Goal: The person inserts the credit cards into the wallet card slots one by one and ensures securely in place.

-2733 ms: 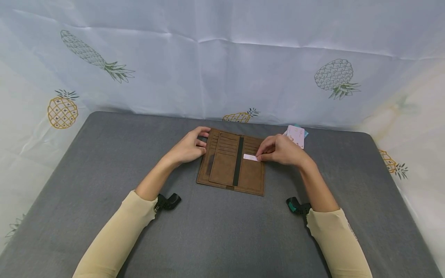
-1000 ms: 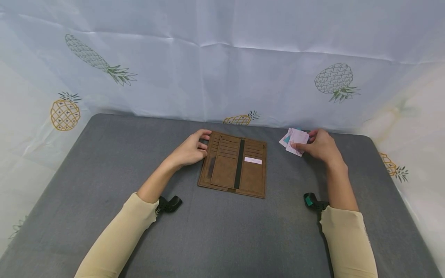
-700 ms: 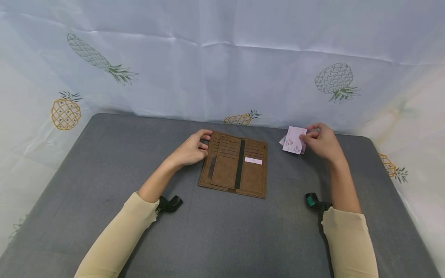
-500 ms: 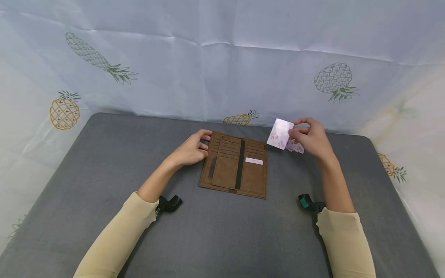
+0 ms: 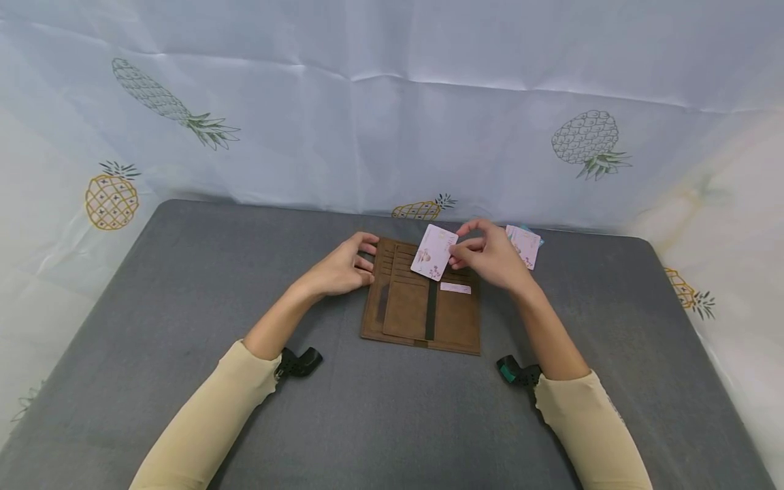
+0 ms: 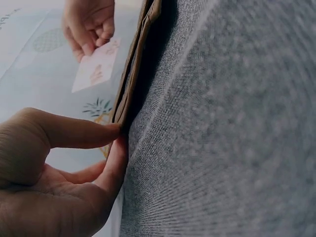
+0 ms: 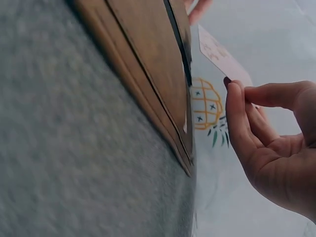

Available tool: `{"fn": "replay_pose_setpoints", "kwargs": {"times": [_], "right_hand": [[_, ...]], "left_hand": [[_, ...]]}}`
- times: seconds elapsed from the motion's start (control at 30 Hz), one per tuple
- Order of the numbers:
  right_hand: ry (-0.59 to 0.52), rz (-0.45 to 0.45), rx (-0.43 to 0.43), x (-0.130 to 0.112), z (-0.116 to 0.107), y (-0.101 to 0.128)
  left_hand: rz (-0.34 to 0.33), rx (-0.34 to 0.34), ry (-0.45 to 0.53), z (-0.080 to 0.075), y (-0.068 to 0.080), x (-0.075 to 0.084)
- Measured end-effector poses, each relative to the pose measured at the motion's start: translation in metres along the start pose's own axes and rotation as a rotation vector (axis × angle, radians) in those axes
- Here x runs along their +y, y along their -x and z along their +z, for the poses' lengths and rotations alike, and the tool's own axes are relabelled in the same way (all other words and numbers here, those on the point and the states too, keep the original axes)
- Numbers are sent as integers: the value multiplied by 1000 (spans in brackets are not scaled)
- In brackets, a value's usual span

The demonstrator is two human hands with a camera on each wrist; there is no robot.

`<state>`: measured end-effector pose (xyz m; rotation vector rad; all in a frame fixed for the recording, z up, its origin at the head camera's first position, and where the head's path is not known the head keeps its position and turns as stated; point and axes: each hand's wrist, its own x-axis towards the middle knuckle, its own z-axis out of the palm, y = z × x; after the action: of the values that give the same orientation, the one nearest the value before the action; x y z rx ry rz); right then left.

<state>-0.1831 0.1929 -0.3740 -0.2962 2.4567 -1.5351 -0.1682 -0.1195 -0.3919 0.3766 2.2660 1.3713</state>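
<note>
Now a Card Held Above the Open Wallet

Right now the right hand [image 5: 490, 258] pinches a pale floral card [image 5: 433, 252] by its right edge, between thumb and fingertips. The card hangs tilted over the upper middle of the open brown wallet [image 5: 422, 303], to the left of the hand and clear of the card slots beneath it. In the left wrist view the same card [image 6: 97, 65] shows apart from the wallet [image 6: 132, 74], held in the air by the far hand [image 6: 89, 23].

The left hand [image 5: 341, 269] rests at the wallet's left edge, near its far corner. Its fingertips [image 6: 111, 129] press against that edge, thumb and forefinger straight, gripping nothing.

The wallet lies flat and spread open on the grey surface [image 5: 184, 286], near the middle of the far edge. A white card end [image 5: 456, 288] peeks from a slot in its right half, just below the right hand. A small stack of cards [image 5: 524, 245] lies on the surface by the far edge, just right of the right hand and apart from the wallet.
</note>
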Motion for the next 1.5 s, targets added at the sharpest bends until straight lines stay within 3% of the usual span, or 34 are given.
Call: {"fn": "replay_pose_setpoints", "kwargs": {"times": [0.3, 0.8, 1.5], "right_hand": [[-11, 8, -72, 3, 14, -3], [9, -4, -109, -2, 25, 0], [231, -98, -261, -1, 33, 5]], "left_hand": [[7, -4, 8, 0, -3, -1], [2, 16, 6, 3, -2, 0], [32, 10, -24, 5, -1, 2]]}}
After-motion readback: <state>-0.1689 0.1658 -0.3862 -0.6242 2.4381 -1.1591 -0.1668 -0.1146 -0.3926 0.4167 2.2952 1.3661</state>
